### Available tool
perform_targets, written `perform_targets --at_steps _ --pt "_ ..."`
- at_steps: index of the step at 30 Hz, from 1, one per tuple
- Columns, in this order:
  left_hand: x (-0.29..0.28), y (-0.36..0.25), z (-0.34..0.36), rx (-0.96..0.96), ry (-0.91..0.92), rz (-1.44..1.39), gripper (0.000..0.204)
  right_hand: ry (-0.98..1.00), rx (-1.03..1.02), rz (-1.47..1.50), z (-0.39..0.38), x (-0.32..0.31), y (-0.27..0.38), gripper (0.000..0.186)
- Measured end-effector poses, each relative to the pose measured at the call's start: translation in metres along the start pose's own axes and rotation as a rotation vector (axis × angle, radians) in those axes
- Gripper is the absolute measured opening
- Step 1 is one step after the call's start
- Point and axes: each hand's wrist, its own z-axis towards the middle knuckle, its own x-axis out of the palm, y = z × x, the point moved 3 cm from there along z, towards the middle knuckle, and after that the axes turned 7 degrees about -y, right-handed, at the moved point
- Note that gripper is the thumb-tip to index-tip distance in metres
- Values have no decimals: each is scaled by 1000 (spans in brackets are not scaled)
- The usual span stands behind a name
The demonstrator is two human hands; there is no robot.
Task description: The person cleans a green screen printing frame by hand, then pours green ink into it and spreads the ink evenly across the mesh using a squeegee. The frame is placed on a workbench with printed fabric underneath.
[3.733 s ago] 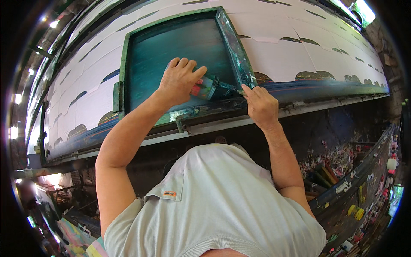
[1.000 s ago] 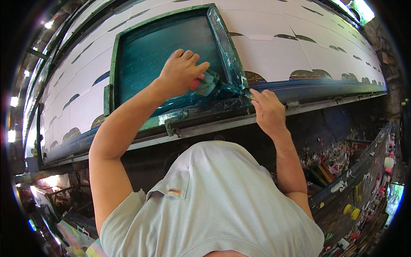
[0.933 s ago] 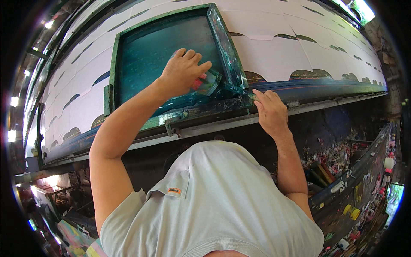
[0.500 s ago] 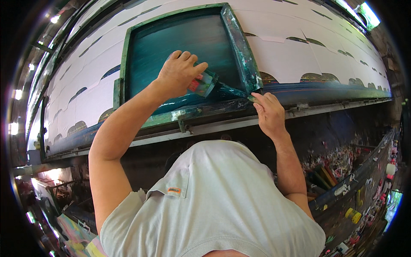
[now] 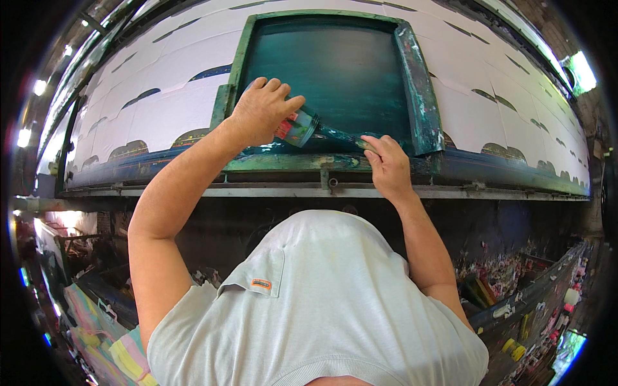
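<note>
My left hand (image 5: 265, 110) grips a clear jar (image 5: 299, 130) with a red label, tipped on its side with its mouth to the right. My right hand (image 5: 389, 164) is closed around the handle of a spatula (image 5: 339, 134) coated in dark teal ink. The spatula's far end is at the jar's mouth; whether it reaches inside I cannot tell. Both hands are above the near edge of a green, ink-stained screen-printing frame (image 5: 421, 90). Dark teal ink covers its mesh (image 5: 328, 74), with wet ink along the near side.
Under the frame lies a long table of white sheets (image 5: 473, 125) with dark curved printed shapes. A metal rail (image 5: 277, 191) runs along the table's near edge. Behind me at the right stands an ink-crusted trough (image 5: 515, 305); pastel-coloured material (image 5: 106, 341) lies at lower left.
The frame and table have shifted right in view, so my hands are farther left along the frame. My right hand has come closer to the jar; both grips stay the same.
</note>
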Motion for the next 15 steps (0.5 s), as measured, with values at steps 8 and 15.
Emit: perform_targets --at_steps 8,15 --pt "3 40 -47 -46 -30 -18 90 22 -67 38 29 86 45 31" --pt "14 46 -50 -51 -42 -24 90 138 -140 -176 48 57 50 30"
